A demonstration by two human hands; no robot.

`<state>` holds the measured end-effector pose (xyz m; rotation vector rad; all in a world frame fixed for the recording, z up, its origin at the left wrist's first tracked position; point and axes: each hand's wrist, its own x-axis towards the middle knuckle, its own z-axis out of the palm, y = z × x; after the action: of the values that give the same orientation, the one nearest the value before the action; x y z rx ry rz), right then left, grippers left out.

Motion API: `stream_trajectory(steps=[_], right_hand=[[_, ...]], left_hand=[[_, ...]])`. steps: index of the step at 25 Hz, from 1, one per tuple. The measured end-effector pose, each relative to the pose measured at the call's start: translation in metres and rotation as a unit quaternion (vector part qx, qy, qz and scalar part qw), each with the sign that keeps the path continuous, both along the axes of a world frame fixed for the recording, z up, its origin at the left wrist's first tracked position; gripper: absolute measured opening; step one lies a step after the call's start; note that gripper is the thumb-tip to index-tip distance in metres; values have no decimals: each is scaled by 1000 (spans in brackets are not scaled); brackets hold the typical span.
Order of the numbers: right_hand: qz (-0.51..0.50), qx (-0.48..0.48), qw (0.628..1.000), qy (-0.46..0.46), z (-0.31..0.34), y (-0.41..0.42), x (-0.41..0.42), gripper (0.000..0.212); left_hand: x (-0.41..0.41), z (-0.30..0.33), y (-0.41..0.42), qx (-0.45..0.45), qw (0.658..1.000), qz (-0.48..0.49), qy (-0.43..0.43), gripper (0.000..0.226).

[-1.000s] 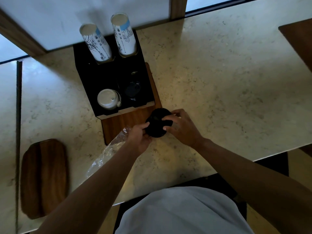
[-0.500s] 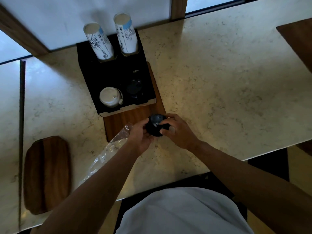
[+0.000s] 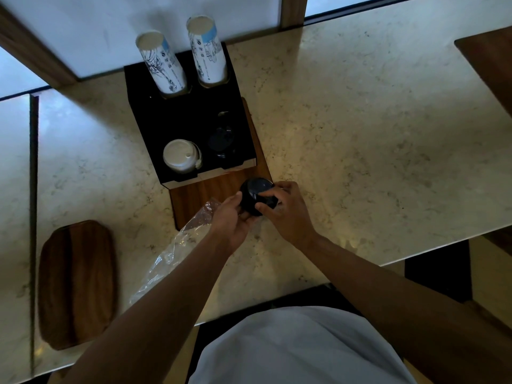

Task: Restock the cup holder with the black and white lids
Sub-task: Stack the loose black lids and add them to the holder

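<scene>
Both hands meet just below the middle of the frame: the left hand (image 3: pixel 231 220) cups a stack of black lids (image 3: pixel 256 196) from the left and below while the right hand (image 3: pixel 288 210) pinches it from the right, fingers curled over its top. That stack hangs over the lower right corner of a wooden board (image 3: pixel 205 194) on the marble bench (image 3: pixel 360 134), just below the black cup holder (image 3: pixel 180 117). In the holder, white lids (image 3: pixel 180 155) fill the near left slot, more black lids (image 3: pixel 221 139) sit in the near right slot, and two stacks of printed paper cups (image 3: pixel 207 54) stand at the back; a crumpled clear plastic bag (image 3: pixel 177 250) lies under the left forearm.
</scene>
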<state>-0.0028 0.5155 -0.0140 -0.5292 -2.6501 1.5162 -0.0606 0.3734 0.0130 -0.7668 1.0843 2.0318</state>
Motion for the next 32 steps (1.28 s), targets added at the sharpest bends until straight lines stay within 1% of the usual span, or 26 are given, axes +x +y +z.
stream_trajectory(steps=[4, 6, 9, 11, 13, 15, 17, 18, 20, 22, 23, 25, 27, 29, 32], right_hand=[[-46, -22, 999, 1, 0, -9, 0, 26], [-51, -23, 998, -3, 0, -12, 0, 26], [-19, -44, 999, -4, 0, -11, 2, 27], [-61, -117, 991, 12, 0, -6, 1, 28], [-117, -189, 975, -10, 1, 0, -4, 35], [-119, -261, 956, -64, 1, 4, -11, 32], [-101, -327, 935, -87, 0, 7, -17, 26], [-96, -338, 932, -90, 0, 6, -21, 26], [-100, -332, 934, -81, 0, 8, -28, 18], [-105, -316, 940, -67, 1, 10, -36, 11], [-106, -302, 945, -67, 2, 11, -42, 14], [-92, -272, 955, -70, 6, 12, -53, 21], [-43, -247, 965, -73, 12, 14, -65, 23], [24, -211, 974, -78, 21, 16, -78, 21], [103, -165, 978, -78, 35, 16, -98, 19]], left_hand=[[-3, 5, 5, 11, 1000, -6, 5, 37], [-4, 4, 8, -20, 999, -27, 27, 38], [-8, 1, 0, -85, 993, -59, 52, 33], [-11, 1, -9, -74, 994, -64, 50, 32], [-13, 3, -18, -43, 995, -76, 44, 32], [-14, 5, -23, -30, 995, -89, 43, 32], [-16, 5, -27, -21, 995, -86, 39, 32], [-17, 6, -30, -20, 996, -80, 38, 32], [-21, 7, -29, -33, 994, -89, 45, 33], [-25, 6, -27, -82, 989, -105, 58, 34], [-28, 6, -26, -106, 987, -105, 63, 34], [-34, 6, -29, -124, 984, -103, 77, 30], [-40, 8, -33, -125, 980, -110, 113, 29], [-50, 11, -38, -133, 972, -124, 146, 30], [-69, 15, -44, -133, 957, -192, 170, 28]])
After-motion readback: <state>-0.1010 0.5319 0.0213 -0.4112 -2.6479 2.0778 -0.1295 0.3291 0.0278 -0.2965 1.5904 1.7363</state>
